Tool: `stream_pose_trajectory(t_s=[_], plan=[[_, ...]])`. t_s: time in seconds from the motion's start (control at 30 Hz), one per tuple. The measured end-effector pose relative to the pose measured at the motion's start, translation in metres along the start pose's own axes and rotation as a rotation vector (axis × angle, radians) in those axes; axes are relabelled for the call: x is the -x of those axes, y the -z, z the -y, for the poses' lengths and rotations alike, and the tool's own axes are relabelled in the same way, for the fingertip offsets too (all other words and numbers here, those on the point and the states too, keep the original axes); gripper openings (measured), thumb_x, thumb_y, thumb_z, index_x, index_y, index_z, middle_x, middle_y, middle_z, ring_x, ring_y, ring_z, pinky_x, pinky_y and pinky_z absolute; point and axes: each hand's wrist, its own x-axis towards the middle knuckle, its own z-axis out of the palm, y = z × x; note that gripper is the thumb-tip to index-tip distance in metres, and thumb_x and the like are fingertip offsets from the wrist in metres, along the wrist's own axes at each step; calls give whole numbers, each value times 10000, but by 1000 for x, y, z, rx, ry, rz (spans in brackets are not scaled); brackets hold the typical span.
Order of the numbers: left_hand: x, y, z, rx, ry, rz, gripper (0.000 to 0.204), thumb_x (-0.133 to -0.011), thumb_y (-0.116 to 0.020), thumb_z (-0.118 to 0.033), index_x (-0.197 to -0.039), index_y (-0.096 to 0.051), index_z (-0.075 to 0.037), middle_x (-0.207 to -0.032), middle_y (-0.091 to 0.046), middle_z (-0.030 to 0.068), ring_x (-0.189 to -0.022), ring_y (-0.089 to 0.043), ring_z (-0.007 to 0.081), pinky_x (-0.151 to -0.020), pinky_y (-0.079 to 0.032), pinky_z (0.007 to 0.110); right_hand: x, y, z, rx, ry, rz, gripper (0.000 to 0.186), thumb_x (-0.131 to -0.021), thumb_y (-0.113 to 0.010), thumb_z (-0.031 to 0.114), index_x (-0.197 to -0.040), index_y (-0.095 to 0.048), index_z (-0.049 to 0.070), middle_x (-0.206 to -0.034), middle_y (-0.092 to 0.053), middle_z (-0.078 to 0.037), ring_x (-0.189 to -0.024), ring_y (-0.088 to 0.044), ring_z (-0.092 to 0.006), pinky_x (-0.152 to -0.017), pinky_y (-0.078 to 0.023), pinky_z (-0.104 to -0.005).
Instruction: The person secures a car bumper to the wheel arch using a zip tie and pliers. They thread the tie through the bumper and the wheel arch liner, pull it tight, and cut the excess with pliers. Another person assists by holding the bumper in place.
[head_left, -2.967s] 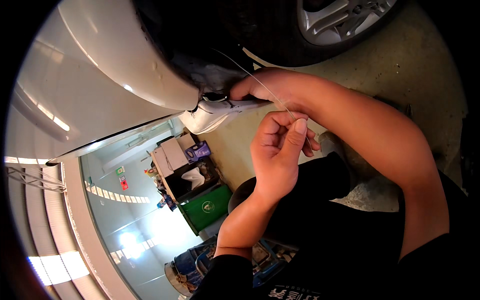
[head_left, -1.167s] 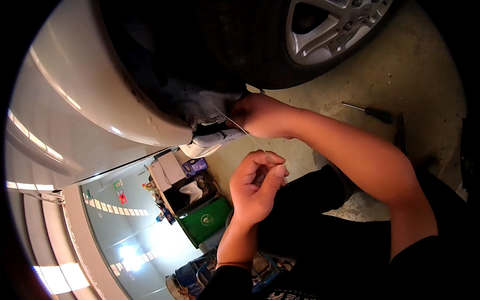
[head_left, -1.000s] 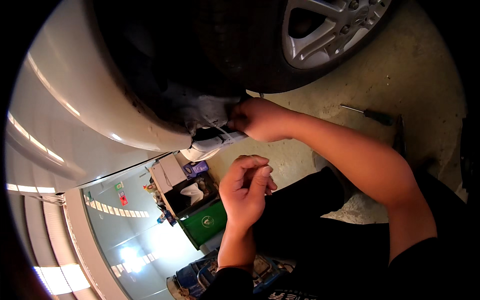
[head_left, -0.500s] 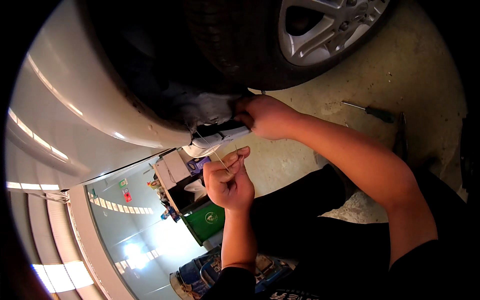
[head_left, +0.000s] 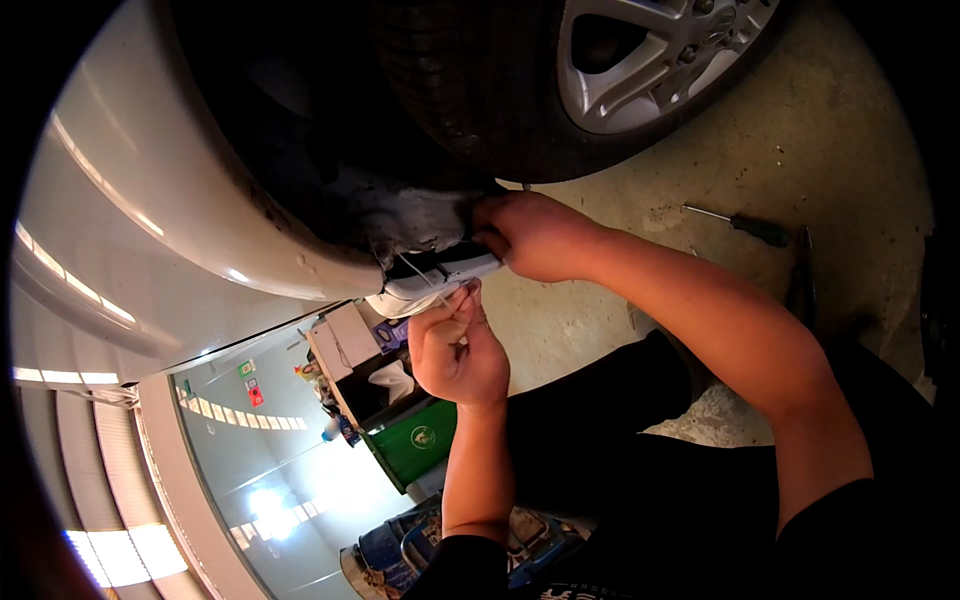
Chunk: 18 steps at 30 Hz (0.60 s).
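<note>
Wire point(head_left: 414, 267) is pinched in the left hand point(head_left: 458, 350), apparently for fine control, just beside the wheel-arch lip point(head_left: 338, 280). At the pale sill trim point(head_left: 468, 267), the right hand point(head_left: 540, 236) is perhaps braced; its grip cannot be told, contact being hidden.

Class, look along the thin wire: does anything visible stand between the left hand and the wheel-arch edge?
Nothing visible does. The left hand pinches the thin wire, which runs uncovered toward the wheel-arch edge. The right hand is off to the right. The wire's far end is too small to make out.
</note>
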Motion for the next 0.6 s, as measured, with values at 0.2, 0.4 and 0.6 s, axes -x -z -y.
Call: stream_pose_trajectory(t_s=[0.2,0.4,0.6], plan=[[0,1,-26,223,239,-1,67,-911,-606,109,-890,-662,77,-1032,-642,151,-825,-678,187,-764,-573,309,10,-1,1,-151,-116,-61,158,-897,-633,162,-976,-671,30,-1000,-700,-194,-979,-661,-387,-843,-526,-464],[-4,9,-24,92,273,-38,131,-845,-624,116,-960,-663,65,-940,-700,157,-824,-675,226,-757,-556,305,14,-4,0,-373,-196,-106,163,-845,-685,183,-912,-669,35,-937,-695,-153,-882,-664,-304,-786,-525,-409],[0,4,-20,244,358,-130,138,-819,-620,157,-928,-622,73,-958,-702,161,-870,-704,219,-813,-580,318,21,-23,3,-809,-255,-164,189,-912,-686,184,-842,-586,40,-788,-600,-23,-759,-524,-111,-695,-468,-309]])
